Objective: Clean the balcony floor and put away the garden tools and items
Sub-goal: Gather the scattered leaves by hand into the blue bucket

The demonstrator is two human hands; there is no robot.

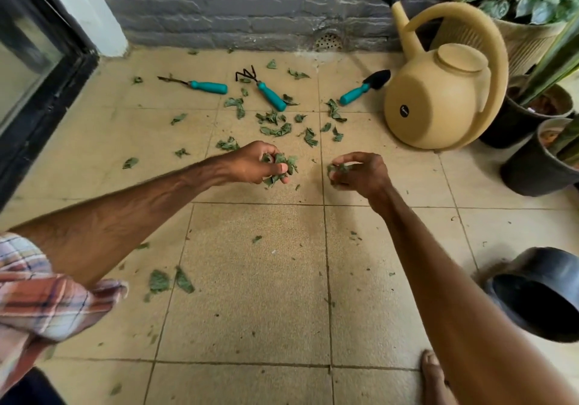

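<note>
1. Plaid sleeve [40, 295], rolled up at the left elbow; bare foot [434, 376] on the tiled floor [250, 295], bottom right.
2. Black pot [542, 298], lying on its side at the right edge, mouth toward the camera.
3. Left hand [250, 163], fingers curled round a bunch of green leaves [282, 168], held above the tiles.
4. Right hand [360, 171], fingertips pinching a smaller clump of leaves [336, 171]; near the left hand, not touching it.
5. Loose leaves [275, 130], scattered over the floor, thickest just beyond the hands, a few near the sleeve.
6. Three teal-handled tools, flat on the tiles near the grey wall [219, 7]: weeder [200, 86], hand rake [266, 91], trowel [363, 88].
7. Tan watering can [438, 104], tipped over, just beside the trowel's blade and against the potted plants [539, 160].
</note>
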